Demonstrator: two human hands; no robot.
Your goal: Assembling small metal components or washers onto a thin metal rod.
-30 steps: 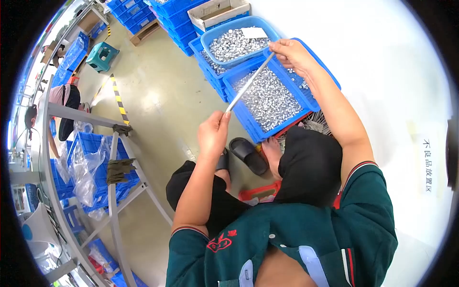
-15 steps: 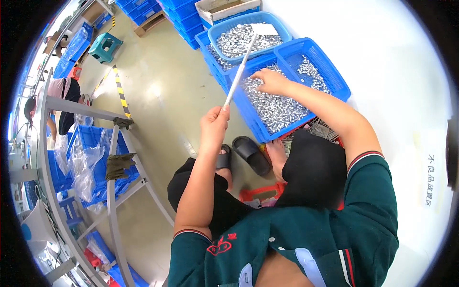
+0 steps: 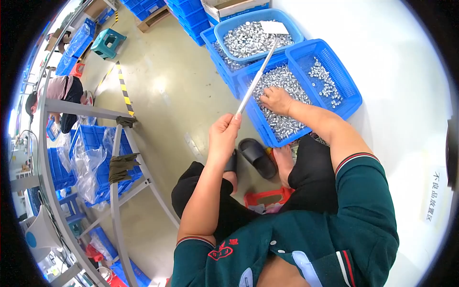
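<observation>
Bright light fills the view; glare shines on the floor [image 3: 167, 124], the white surface [image 3: 406, 95] looks nearly washed out, and straight edges bend toward black corners.

Green shirt [image 3: 315, 234], 2 striped cuffs [image 3: 355, 161], black trousers [image 3: 313, 186], apparently cropped.

Passable on the left, above the floor [image 3: 181, 71] between the left hand [image 3: 224, 136] and the grey metal frame [image 3: 88, 107], and above the loose metal pieces [image 3: 287, 126] on the near side of the right hand [image 3: 276, 100]. Crossed over the left part of the blue bin [image 3: 262, 129] by the slanting rod [image 3: 258, 78], blocked on the far side by the light blue basin [image 3: 297, 31] and on the right by the right forearm [image 3: 320, 119] and blue basket [image 3: 330, 56].
</observation>
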